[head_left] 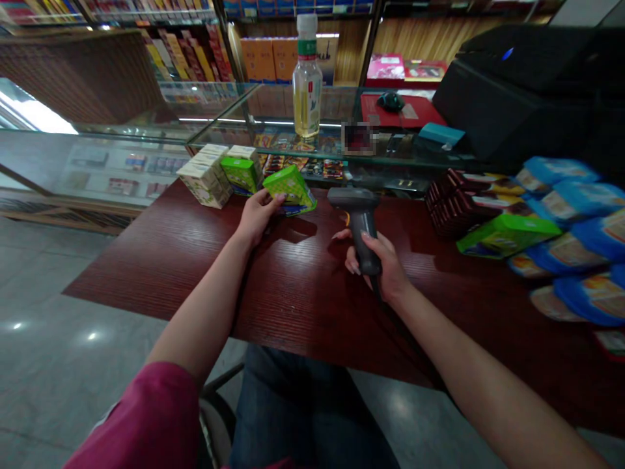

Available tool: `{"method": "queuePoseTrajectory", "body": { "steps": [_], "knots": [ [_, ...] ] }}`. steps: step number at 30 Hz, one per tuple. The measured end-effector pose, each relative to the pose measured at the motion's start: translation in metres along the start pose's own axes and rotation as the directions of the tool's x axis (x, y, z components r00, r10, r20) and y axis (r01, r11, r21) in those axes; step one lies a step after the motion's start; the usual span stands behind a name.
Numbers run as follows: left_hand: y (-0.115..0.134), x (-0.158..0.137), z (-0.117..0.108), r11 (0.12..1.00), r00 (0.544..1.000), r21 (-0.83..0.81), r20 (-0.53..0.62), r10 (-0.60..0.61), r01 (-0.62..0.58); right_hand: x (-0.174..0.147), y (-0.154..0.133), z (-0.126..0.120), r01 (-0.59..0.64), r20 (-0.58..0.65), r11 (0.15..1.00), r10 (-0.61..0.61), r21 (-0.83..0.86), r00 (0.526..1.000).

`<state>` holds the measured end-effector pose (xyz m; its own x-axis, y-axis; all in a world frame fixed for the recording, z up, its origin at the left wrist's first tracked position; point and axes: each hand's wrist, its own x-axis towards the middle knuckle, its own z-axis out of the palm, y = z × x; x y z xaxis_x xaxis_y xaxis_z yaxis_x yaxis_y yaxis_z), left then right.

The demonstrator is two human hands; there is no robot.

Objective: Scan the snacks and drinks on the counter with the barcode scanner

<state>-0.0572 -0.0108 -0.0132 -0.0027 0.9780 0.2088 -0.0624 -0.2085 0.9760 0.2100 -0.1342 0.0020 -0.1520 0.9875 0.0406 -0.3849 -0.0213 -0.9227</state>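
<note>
You are sitting at a dark red wooden table (273, 286), and your left hand (256, 215) is closing its fingers around the near end of a green box (289, 189), tilting it up off the tabletop at about twelve o'clock from your lap. Your right hand (378, 264) is wrapping fully around the handle of a grey scanner (359, 215), with its head pointing away from you, just at three o'clock of the green box. At ten o'clock from the box, more green and white boxes (215, 172) are standing in a cluster. At three o'clock, blue packets (571, 228) are lying heaped. A bottle (306, 81) is standing on the glass counter (146, 140) at twelve o'clock.
</note>
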Motion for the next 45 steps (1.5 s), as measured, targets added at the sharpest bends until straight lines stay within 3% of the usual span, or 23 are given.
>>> {"method": "queuePoseTrajectory", "body": {
  "steps": [3, 9, 18, 22, 27, 31, 34, 38, 40, 43, 45],
  "knots": [
    [0.002, 0.000, -0.003, 0.994, 1.000, -0.103, 0.012, -0.018, 0.019, -0.004, -0.001, -0.001, -0.011, 0.048, 1.000, 0.010, 0.011, 0.999],
    [0.001, 0.000, -0.005, 0.989, 0.997, -0.146, 0.072, -0.027, 0.037, -0.002, 0.001, -0.002, 0.006, 0.067, 1.000, -0.007, 0.005, 0.998],
    [-0.003, 0.003, -0.002, 0.995, 0.991, -0.056, -0.101, -0.093, 0.087, -0.001, 0.002, -0.003, -0.007, 0.073, 0.997, 0.002, 0.074, 0.997],
    [-0.002, 0.004, -0.003, 0.994, 0.996, -0.068, -0.042, -0.083, 0.080, 0.000, 0.003, -0.003, 0.005, 0.081, 0.998, -0.010, 0.061, 0.997],
    [0.005, -0.002, 0.006, 0.999, 0.999, 0.010, -0.002, -0.049, 0.049, 0.000, -0.001, -0.004, 0.114, 0.023, 0.993, -0.115, 0.021, 0.993],
    [0.005, -0.017, 0.033, 0.979, 0.998, 0.198, 0.016, 0.053, -0.055, -0.010, -0.010, -0.017, 0.242, -0.077, 0.968, -0.246, -0.059, 0.966],
    [0.000, -0.036, 0.065, 0.953, 0.993, 0.282, 0.068, 0.099, -0.114, -0.032, -0.018, -0.039, 0.312, -0.184, 0.939, -0.335, -0.142, 0.924],
    [-0.006, -0.067, 0.120, 0.970, 0.947, 0.189, 0.308, 0.091, -0.154, -0.082, -0.029, -0.074, 0.340, -0.337, 0.883, -0.444, -0.325, 0.830],
    [-0.006, -0.082, 0.153, 0.969, 0.918, 0.183, 0.386, 0.085, -0.166, -0.108, -0.034, -0.089, 0.361, -0.400, 0.816, -0.547, -0.452, 0.735],
    [-0.003, -0.098, 0.210, 0.960, 0.888, 0.187, 0.447, 0.107, -0.210, -0.137, -0.039, -0.105, 0.397, -0.472, 0.702, -0.701, -0.592, 0.535],
    [-0.003, -0.105, 0.249, 0.951, 0.871, 0.191, 0.474, 0.128, -0.244, -0.147, -0.041, -0.109, 0.405, -0.502, 0.665, -0.743, -0.627, 0.442]
  ]
}}
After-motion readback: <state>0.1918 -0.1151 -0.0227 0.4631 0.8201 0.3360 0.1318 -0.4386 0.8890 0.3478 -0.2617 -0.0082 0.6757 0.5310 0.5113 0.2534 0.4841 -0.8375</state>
